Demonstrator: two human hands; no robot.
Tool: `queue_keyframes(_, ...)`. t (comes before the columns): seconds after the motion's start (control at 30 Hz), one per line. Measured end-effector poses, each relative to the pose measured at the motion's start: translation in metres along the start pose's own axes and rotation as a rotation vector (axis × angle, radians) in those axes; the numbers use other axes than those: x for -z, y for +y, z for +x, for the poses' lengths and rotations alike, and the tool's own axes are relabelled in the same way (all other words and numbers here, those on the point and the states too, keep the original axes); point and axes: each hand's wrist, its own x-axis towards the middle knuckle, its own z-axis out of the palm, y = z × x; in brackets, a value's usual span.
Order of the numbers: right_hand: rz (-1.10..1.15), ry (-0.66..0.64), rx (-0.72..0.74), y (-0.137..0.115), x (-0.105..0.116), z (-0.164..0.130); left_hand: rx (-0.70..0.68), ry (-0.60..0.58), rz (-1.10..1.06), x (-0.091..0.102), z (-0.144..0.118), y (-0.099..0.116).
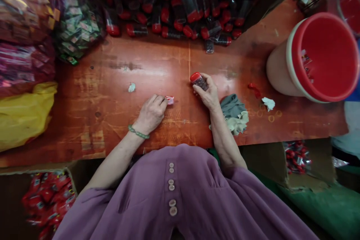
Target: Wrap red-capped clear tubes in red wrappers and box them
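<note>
On the red wooden table [112, 82], below the heap of red-capped tubes [182, 11], the right hand [208, 93] grips a red-capped tube [199, 81]. Left of it, the left hand [150, 114] pinches a small pink packet [170, 100] flat on the table.

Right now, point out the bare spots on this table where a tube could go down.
Bare table lies left of the left hand, bordered by the yellow bag and the paper scrap. Another strip runs between the hands and the pile of red-capped tubes. Crowded: around the right hand, the grey cloth and the red bucket.
</note>
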Motion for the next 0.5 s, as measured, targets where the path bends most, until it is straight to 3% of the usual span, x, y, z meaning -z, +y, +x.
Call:
queue_keyframes(0.23, 0.151, -0.076, -0.042, -0.017, 0.001, -0.016, 0.096, 0.145, -0.005, -0.002, -0.007, 0.005)
queue_keyframes(0.37, 0.054, -0.189, -0.007, -0.034, -0.02, -0.036, 0.085, 0.046, -0.08, 0.006, -0.014, 0.01)
queue_keyframes(0.5, -0.197, -0.186, 0.131, -0.045, -0.044, -0.041, 0.093, -0.063, -0.049, 0.012, -0.019, 0.012)
